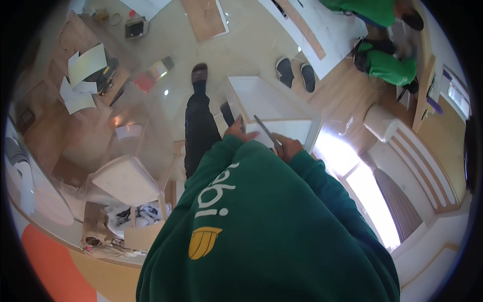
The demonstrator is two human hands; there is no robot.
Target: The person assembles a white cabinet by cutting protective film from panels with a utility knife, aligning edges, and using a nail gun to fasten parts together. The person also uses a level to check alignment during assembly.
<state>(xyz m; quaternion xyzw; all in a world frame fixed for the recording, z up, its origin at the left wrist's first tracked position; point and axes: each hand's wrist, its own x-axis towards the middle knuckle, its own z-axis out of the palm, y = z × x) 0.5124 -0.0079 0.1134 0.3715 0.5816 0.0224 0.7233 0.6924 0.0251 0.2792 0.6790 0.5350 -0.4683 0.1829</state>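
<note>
I look down over my green sweatshirt at a white open box-like panel piece (261, 98) standing on the floor in front of me. My left hand (235, 129) rests on its near left edge. My right hand (288, 147) is closed around a long, thin grey tool (264, 129) whose blade slants up and left across the box's near white face. My dark trouser leg and shoe (199, 73) stretch forward to the left of the box.
A pair of dark slippers (296, 73) lies beyond the box. Another person in a green top (390, 68) crouches at the upper right near long white boards (322, 30). Papers on wooden panels (85, 65) lie at left, with a white seat (126, 178) and a cardboard box of parts (136, 216) nearby.
</note>
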